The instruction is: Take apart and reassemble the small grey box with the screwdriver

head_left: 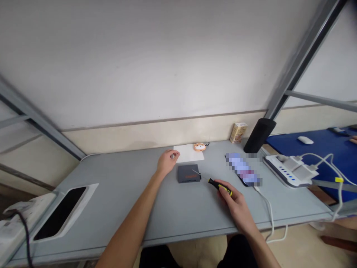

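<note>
My right hand [232, 199] is wrapped round the black and yellow handle of a screwdriver [220, 186]. Its thin shaft points up and left, the tip showing over a dark grey box [189, 174] with vent slots along its front; I cannot tell whether tip and box touch. Behind the box, my left hand [167, 162] is at the left edge of a white sheet of paper [188, 153], thumb and fingertips pinched together. Whatever is between those fingertips, if anything, is too small to make out. An orange and white animal-faced case [199, 147] rests at the paper's far right corner.
Right of my hands lie a plugged-in phone [243, 169], a black cylinder [259, 136], a small carton [238, 133] and a white power strip [288, 172] with cables. A black-screened device [61, 212] lies at the left. Grey metal posts frame the desk [122, 193].
</note>
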`<state>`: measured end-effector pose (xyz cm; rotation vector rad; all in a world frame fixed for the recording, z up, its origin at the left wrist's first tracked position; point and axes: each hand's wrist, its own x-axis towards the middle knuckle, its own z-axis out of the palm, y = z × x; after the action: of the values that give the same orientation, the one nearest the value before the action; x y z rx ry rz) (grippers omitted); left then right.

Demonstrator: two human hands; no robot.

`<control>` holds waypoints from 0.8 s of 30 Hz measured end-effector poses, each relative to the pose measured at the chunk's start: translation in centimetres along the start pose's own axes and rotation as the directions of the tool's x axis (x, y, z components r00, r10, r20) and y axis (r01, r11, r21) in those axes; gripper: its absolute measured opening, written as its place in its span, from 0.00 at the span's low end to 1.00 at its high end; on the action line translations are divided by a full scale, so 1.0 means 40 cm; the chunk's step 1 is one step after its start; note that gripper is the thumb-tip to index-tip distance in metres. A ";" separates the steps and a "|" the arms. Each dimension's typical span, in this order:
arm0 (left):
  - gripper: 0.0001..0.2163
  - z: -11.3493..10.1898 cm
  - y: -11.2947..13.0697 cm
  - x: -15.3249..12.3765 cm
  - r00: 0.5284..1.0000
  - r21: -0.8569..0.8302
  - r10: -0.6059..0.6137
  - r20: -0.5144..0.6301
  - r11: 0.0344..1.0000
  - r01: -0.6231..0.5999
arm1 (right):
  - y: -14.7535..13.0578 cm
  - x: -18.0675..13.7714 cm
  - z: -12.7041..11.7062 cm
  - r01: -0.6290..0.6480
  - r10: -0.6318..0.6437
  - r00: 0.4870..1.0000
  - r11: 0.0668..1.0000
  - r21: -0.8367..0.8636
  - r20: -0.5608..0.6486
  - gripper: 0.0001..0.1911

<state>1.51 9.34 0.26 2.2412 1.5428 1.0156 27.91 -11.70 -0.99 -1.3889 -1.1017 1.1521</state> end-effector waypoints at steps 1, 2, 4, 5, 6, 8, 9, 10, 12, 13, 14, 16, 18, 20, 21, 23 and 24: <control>0.08 0.009 -0.011 0.019 1.000 0.009 -0.011 -0.006 1.000 0.011 | 0.001 -0.001 0.000 -0.007 0.007 1.000 1.000 0.011 0.002 0.28; 0.08 0.017 -0.020 0.032 1.000 0.020 -0.019 -0.011 1.000 0.019 | 0.001 -0.001 0.000 -0.011 0.011 1.000 1.000 0.018 0.002 0.28; 0.08 0.029 -0.032 0.045 1.000 0.043 -0.022 -0.014 0.999 0.023 | 0.003 -0.003 -0.001 -0.019 0.019 1.000 0.999 0.026 0.002 0.28; 0.08 0.032 -0.035 0.045 1.000 0.055 -0.017 -0.011 0.998 0.017 | 0.003 -0.003 -0.001 -0.024 0.024 1.000 0.999 0.030 0.004 0.27; 0.08 0.035 -0.036 0.044 1.000 0.065 -0.007 -0.006 0.998 0.007 | 0.003 -0.003 -0.001 -0.029 0.028 1.000 0.999 0.033 0.005 0.27; 0.08 0.036 -0.037 0.037 1.000 0.083 0.015 0.007 0.996 -0.016 | 0.002 -0.003 -0.001 -0.035 0.035 0.999 0.999 0.038 0.009 0.27; 0.08 0.036 -0.037 0.034 1.000 0.089 0.027 0.017 0.996 -0.028 | 0.002 -0.003 -0.001 -0.037 0.036 0.999 0.998 0.042 0.011 0.26; 0.08 0.035 -0.037 0.032 0.999 0.093 0.038 0.028 0.995 -0.040 | 0.001 -0.002 -0.001 -0.038 0.037 0.999 0.998 0.047 0.012 0.26; 0.08 0.030 -0.039 0.029 0.997 0.095 0.055 0.054 0.994 -0.060 | 0.000 -0.002 -0.002 -0.041 0.041 0.999 0.997 0.058 0.013 0.26; 0.08 0.027 -0.039 0.029 0.996 0.094 0.061 0.066 0.993 -0.067 | 0.000 -0.002 -0.003 -0.046 0.045 0.999 0.997 0.064 0.015 0.26; 0.08 0.022 -0.037 0.027 0.995 0.094 0.064 0.074 0.993 -0.070 | 0.000 -0.003 -0.004 -0.051 0.050 0.999 0.996 0.067 0.016 0.26; 0.11 0.009 -0.028 0.017 0.996 0.083 0.064 0.062 0.994 -0.069 | 0.002 -0.005 -0.006 -0.059 0.058 0.998 0.996 0.064 0.016 0.27; 0.13 -0.008 -0.007 -0.008 0.997 0.037 0.073 0.033 0.997 -0.075 | 0.004 -0.008 -0.006 -0.060 0.060 0.998 0.997 0.055 0.006 0.28; 0.14 -0.022 0.021 -0.051 0.994 -0.052 0.100 0.037 0.994 -0.098 | 0.006 -0.010 -0.005 -0.058 0.058 0.998 0.998 0.037 -0.013 0.29; 0.14 -0.027 0.035 -0.078 0.991 -0.087 0.106 0.076 0.991 -0.099 | 0.006 -0.011 -0.004 -0.055 0.055 0.998 0.998 0.026 -0.022 0.29; 0.14 -0.031 0.059 -0.130 0.987 -0.093 0.089 0.136 0.993 -0.077 | 0.004 -0.012 -0.002 -0.038 0.038 0.998 0.999 0.005 -0.049 0.29; 0.15 -0.032 0.068 -0.152 0.983 -0.074 0.086 0.160 0.994 -0.075 | 0.002 -0.012 -0.001 -0.028 0.028 0.998 1.000 0.001 -0.064 0.28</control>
<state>1.40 2.57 0.20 2.2931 1.3400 0.8667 27.88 -12.17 -1.03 -1.4355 -1.0402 1.1197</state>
